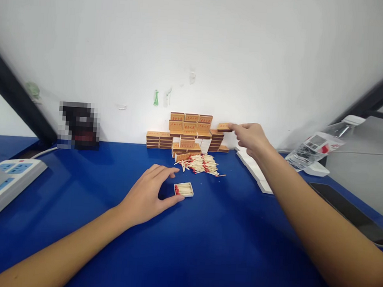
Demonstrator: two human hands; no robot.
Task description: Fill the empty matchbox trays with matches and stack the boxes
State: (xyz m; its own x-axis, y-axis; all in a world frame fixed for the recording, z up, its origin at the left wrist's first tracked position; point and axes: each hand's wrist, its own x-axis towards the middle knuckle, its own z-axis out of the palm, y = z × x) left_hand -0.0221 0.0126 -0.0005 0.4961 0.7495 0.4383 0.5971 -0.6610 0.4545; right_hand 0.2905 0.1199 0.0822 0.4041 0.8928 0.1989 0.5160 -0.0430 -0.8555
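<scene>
One raised box [224, 127], one tray [189, 195], one match heap [205, 164]
The box was pinched by the right hand [252, 136]; the left hand [148, 193] was held unclenched beside the tray.

The desk [185, 251] has a plain blue top with a faint sheen. Near its middle lies a small white tray [188, 195], filled with red-headed matches. Just behind it, loose matches [205, 164] lie in a heap, a single one slightly apart on the right. Matchboxes [190, 127] stand stacked along the back edge, touching one another. A white power strip [17, 178] rests at the left; white strips [253, 168] and a dark flat device [352, 212] lie at the right.
</scene>
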